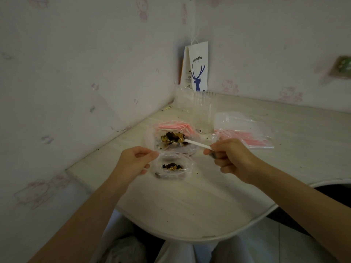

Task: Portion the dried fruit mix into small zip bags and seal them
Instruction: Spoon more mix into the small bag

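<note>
The table [190, 205] fills the middle of the frame, and its right side is cut off by the picture's edge. In the upper middle a white paper bag [197, 69] with a blue deer stands in the corner against the wall, its foot hidden behind a clear tumbler [204, 112]. The picture is dim and soft, so the edges of the clear plastic are hard to trace. Right of centre lies a pile of empty zip bags [247, 133] with pink strips. At centre the large bag [152, 138] lies open, holding the dried fruit mix [172, 138]. Just below it sits the small zip bag [172, 166], mouth open, with a little mix at its bottom.

The left hand [133, 162], left of centre, pinches the small bag's left rim between thumb and forefinger, the other fingers loosely curled beneath. The right hand [231, 156], right of centre, has its fingers curled tight round the handle of a white spoon [195, 143]. The spoon's bowl lies up and to the left of those fingers, down in the mix in the large bag; whether it carries any fruit cannot be told
</note>
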